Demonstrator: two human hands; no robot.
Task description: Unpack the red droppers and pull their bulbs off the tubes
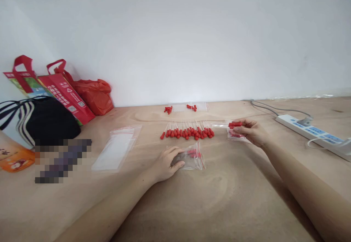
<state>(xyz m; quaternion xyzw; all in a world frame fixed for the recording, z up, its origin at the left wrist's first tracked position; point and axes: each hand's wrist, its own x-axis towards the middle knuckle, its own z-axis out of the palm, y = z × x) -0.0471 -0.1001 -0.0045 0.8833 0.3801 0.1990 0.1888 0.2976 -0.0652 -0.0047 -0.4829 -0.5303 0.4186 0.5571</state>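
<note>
My left hand (168, 163) is curled over the near end of a clear zip bag (189, 164), thumb and fingers on either side. Red bulbs show inside at the bag's red-lined mouth. My right hand (251, 132) pinches red-bulbed droppers (235, 124) by their bulbs, their clear tubes pointing left. Just beneath that hand lies another zip bag (233, 136) with red showing through, partly hidden by the fingers. Between and beyond my hands, a row of red-bulbed glass droppers (188, 133) lies on the table, bulbs toward me and thin tubes pointing away.
Flat zip bags (117, 148) lie left of my left hand. Near the wall, loose red bulbs (168, 109) rest by a clear bag (181, 107). At right is a white power strip (312, 132) with cables. Carrier bags (67, 95) and a black drawstring bag (52, 121) stand at left.
</note>
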